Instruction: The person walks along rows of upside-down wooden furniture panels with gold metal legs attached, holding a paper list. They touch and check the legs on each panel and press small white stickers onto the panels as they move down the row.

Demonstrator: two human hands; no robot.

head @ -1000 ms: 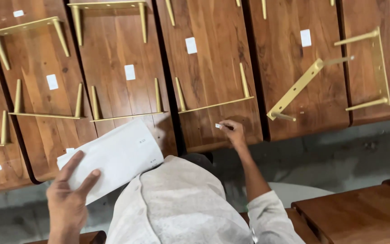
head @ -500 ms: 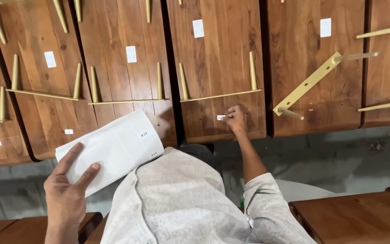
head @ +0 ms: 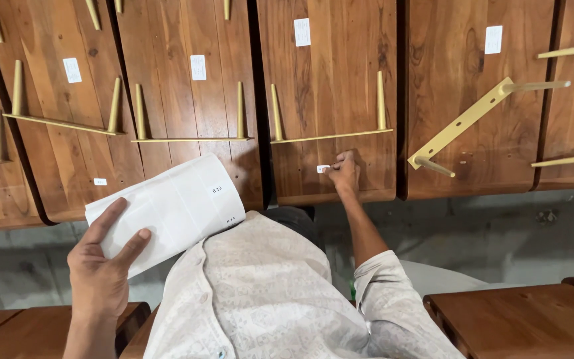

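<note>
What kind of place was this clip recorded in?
Probably a furniture workshop or warehouse: rows of wooden tabletops with brass legs and small stickers, standing on a concrete floor.

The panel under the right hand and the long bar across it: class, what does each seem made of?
Panel: apparently solid wood, reddish-brown with visible grain and low sheen. Bar: probably metal with a matte brass-gold coating, judging by its thin, straight, uniformly coloured edge.
</note>
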